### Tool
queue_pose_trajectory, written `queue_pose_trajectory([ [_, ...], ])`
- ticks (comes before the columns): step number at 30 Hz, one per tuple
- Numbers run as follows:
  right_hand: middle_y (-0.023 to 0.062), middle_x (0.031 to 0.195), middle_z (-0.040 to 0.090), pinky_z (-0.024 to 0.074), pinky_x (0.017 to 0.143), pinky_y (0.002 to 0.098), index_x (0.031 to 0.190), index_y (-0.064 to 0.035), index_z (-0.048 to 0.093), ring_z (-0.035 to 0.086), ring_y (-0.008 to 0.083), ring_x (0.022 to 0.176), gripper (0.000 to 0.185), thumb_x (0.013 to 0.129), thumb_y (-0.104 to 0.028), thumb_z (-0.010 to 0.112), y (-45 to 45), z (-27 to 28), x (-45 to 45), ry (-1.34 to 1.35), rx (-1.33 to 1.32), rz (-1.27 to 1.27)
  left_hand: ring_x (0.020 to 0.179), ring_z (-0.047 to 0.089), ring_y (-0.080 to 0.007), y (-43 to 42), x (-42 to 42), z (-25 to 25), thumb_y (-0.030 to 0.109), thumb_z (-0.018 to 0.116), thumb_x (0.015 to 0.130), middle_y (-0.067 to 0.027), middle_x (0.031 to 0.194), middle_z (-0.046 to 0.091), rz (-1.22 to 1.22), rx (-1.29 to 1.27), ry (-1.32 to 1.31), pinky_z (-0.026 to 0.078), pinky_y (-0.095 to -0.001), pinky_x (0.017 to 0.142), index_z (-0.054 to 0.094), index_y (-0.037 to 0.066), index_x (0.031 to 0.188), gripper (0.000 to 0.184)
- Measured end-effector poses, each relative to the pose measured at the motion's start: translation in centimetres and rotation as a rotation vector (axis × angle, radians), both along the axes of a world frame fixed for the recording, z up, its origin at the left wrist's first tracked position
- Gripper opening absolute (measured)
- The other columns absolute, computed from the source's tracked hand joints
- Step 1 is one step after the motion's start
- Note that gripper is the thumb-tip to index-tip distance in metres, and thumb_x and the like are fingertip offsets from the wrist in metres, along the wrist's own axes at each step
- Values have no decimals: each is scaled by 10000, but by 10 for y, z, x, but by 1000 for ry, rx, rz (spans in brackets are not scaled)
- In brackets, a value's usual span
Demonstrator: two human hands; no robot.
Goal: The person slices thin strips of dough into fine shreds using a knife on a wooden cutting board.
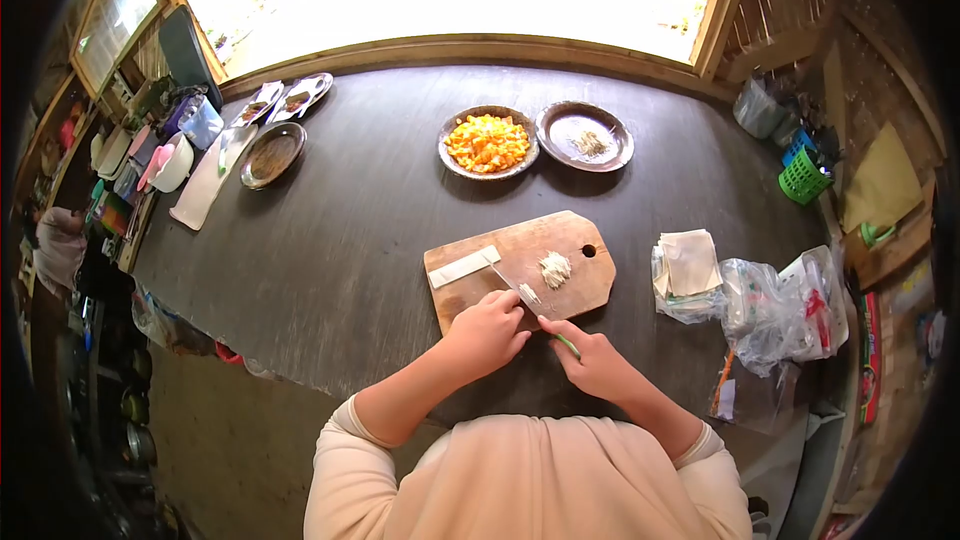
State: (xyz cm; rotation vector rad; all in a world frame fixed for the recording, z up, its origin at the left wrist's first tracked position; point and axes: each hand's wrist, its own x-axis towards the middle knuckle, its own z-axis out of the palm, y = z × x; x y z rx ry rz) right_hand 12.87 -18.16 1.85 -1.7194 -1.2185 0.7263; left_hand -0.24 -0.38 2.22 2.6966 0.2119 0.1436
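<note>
In my right hand [588,358] is a knife [512,286] with a green handle, its blade pointing up and left across the wooden cutting board [460,315]. My left hand [487,328] rests at the board's near edge beside the blade, its fingers curled together; what lies under the fingertips is hidden. Small white shreds [529,293] lie right beside the blade. A bigger heap of thin white shreds [555,270] sits right of them. On the board's left side lies a flat white strip [464,267].
Beyond the board stand a bowl of orange cubes [487,144] and a dish with thin brownish bits [590,143]. A brown plate [273,155] and a long white tray [213,180] are at left. Stacked wrappers [688,265] and plastic bags [765,305] lie right; a green basket [803,178] stands behind.
</note>
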Motion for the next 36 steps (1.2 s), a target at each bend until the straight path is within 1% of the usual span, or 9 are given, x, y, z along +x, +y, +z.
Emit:
queue_pose_trajectory([
  [12, 232, 1064, 690, 545, 734, 415, 1381, -97, 514, 684, 419, 872, 396, 985, -96, 535, -1, -1, -1, 55, -65, 5, 1133, 568, -338, 3, 0, -1, 242, 654, 906, -154, 1168, 602, -8, -32, -34, 475, -408, 978, 669, -12, 1070, 303],
  [15, 234, 1059, 690, 543, 737, 410, 1378, -98, 515, 681, 424, 873, 392, 987, -98, 534, 5, -6, -3, -30, 74, -12, 1129, 571, -332, 1, 0, 0, 243, 656, 904, -143, 1160, 605, -12, -30, -30, 482, -403, 968, 671, -5, 1061, 295],
  [17, 232, 1068, 690, 546, 740, 416, 1381, -104, 512, 677, 430, 878, 393, 989, -101, 531, 10, 8, 0, 29, -162, 14, 1112, 572, -319, 1, 0, 1, 259, 663, 898, -129, 1144, 610, 2, 4, -20, 493, -395, 946, 676, 6, 1047, 293],
  [18, 232, 1068, 690, 546, 740, 416, 1381, -104, 512, 677, 430, 878, 393, 989, -101, 531, 8, 7, -1, 25, -158, 11, 1112, 572, -319, 1, -1, 2, 259, 663, 898, -129, 1144, 610, 0, 8, -24, 493, -395, 946, 676, 6, 1047, 293],
  [20, 213, 1139, 685, 538, 826, 383, 1390, -106, 519, 678, 403, 988, 402, 988, -101, 536, 2, 2, -4, 26, -56, -11, 1094, 571, -307, 0, -2, 4, 279, 668, 893, -118, 1123, 613, -10, 78, -8, 501, -388, 924, 680, 14, 1032, 299],
  [23, 236, 1059, 687, 547, 740, 431, 1383, -112, 517, 675, 431, 882, 394, 989, -104, 531, -2, 4, -4, 22, -74, -5, 1086, 567, -307, 0, -2, 4, 291, 668, 892, -117, 1113, 612, -5, 73, -11, 499, -388, 925, 682, 16, 1026, 306],
  [26, 247, 1023, 688, 543, 735, 427, 1381, -114, 522, 678, 430, 860, 397, 985, -100, 540, -2, -2, -4, -30, 35, 2, 1089, 566, -310, 1, -2, 3, 290, 665, 895, -121, 1115, 609, 1, 61, 4, 490, -390, 940, 681, 15, 1023, 304],
  [33, 233, 1033, 692, 546, 734, 419, 1380, -113, 523, 679, 430, 863, 405, 977, -91, 550, 7, -2, -3, -30, -23, -6, 1124, 556, -325, 1, -4, 2, 294, 656, 905, -135, 1150, 606, -22, 44, -22, 469, -390, 985, 672, 4, 1059, 329],
  [36, 219, 1079, 696, 540, 794, 389, 1375, -92, 530, 696, 396, 914, 391, 984, -96, 537, 1, 4, -2, 9, -65, -10, 1146, 553, -328, 3, -4, 1, 295, 651, 910, -139, 1169, 604, -12, 37, -12, 467, -394, 994, 668, 1, 1074, 337],
])
